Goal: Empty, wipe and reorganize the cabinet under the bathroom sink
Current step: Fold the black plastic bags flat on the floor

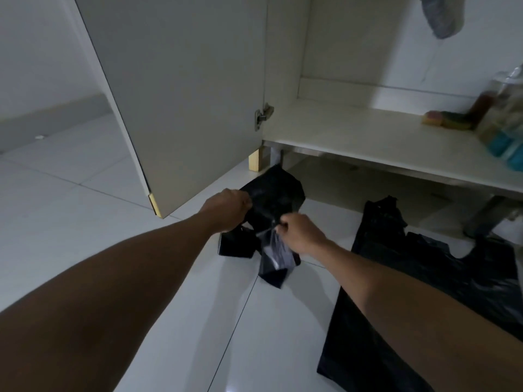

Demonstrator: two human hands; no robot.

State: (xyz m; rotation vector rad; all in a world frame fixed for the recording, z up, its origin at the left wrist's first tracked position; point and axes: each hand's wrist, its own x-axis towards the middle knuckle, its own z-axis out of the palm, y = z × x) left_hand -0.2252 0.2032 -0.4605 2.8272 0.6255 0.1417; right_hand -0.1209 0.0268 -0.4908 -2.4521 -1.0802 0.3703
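Observation:
A black plastic bag (276, 193) hangs between my two hands just above the white floor, in front of the open cabinet. My left hand (226, 207) grips its upper left part. My right hand (300, 232) pinches a strip of the same bag, and a folded end dangles below it. The cabinet's bottom shelf (353, 134) is pale and mostly bare. At its right end sit stacked sponges (447, 120), a reddish bottle (481, 104) and a clear plastic pack (506, 120).
The cabinet door (181, 89) stands open on the left, its hinge (261, 116) near the shelf. Another black bag (418, 278) lies flat on the tiled floor (85, 193) to the right. A grey cloth (441, 15) hangs at top right.

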